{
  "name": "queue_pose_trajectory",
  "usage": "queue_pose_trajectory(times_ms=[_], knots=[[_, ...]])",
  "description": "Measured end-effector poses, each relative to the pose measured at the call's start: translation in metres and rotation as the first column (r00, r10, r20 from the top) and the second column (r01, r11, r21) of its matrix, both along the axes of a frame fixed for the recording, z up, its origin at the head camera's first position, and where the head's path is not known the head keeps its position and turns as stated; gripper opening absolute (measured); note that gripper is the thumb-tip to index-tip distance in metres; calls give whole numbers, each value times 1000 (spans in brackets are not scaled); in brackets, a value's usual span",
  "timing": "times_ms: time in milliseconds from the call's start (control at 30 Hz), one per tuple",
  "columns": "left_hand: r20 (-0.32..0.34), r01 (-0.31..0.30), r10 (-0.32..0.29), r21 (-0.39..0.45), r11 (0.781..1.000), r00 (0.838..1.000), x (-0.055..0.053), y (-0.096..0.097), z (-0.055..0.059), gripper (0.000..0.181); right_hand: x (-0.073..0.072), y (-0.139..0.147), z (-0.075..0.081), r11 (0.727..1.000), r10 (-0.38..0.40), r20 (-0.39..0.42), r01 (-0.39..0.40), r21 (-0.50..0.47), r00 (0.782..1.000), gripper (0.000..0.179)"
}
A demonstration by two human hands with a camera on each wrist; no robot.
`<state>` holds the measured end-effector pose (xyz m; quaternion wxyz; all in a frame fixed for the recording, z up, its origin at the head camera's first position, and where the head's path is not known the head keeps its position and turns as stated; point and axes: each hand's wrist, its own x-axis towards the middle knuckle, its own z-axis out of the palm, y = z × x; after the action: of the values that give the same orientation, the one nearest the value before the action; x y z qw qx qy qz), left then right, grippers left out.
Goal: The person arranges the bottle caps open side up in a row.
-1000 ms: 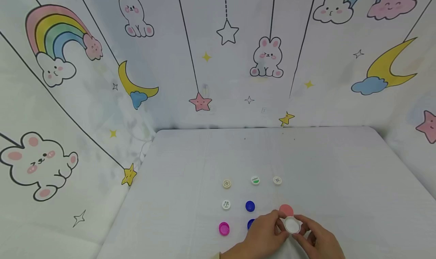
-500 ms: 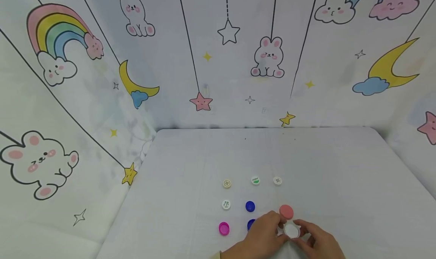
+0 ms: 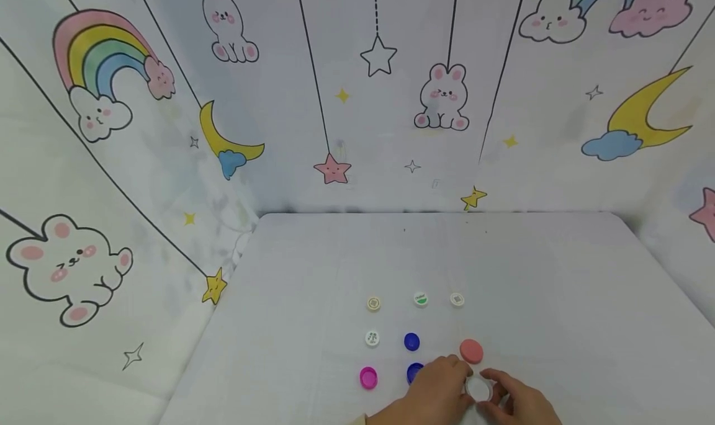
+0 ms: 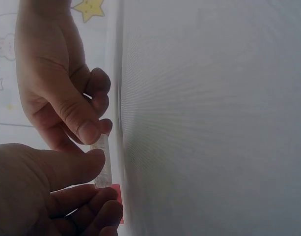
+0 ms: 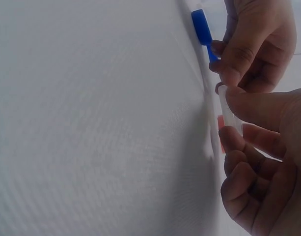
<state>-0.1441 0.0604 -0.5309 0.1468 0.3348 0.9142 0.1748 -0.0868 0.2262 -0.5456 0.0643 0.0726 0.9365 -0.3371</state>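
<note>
A round white bottle cap (image 3: 478,389), hollow side up in the head view, is pinched between both hands low over the table. My left hand (image 3: 437,389) holds its left edge with thumb and fingers. At the right edge, my right hand (image 3: 521,400) grips with thumb and fingertips. The left wrist view shows the cap's ridged side (image 4: 106,164) edge-on between the fingers. Just beyond it lies a coral cap (image 3: 472,351), close to the left fingertips. A blue cap (image 3: 414,372) is partly hidden behind my left hand.
Left of and beyond the hands, more caps lie in loose rows: a magenta one (image 3: 368,378), a blue one (image 3: 411,342), a palm-printed white one (image 3: 372,338), a cream one (image 3: 373,303), a green-and-white one (image 3: 421,299) and another white one (image 3: 457,299). Printed cloth walls surround the white table (image 3: 301,263).
Both hands have drawn the white cap down toward the near table edge, away from the coral cap. The coral cap now shows fully in the head view. The head view has shifted slightly.
</note>
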Motion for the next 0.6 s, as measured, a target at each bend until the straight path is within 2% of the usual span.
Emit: queue_pose_trajectory(times_ms=[133,367,600], knots=[[1,11,-11,-21,1000,1000,1,0,0,29,2,1,-4,1000,13,1,-13,-14,1000,51],[-56,32,-33,-24,999,998,1,0,-2,29,2,3,-9,999,41,-7,-42,-14,999,52],[-44,37,-38,-29,999,998,0,0,-1,29,2,3,-10,998,49,-12,-49,-37,999,51]])
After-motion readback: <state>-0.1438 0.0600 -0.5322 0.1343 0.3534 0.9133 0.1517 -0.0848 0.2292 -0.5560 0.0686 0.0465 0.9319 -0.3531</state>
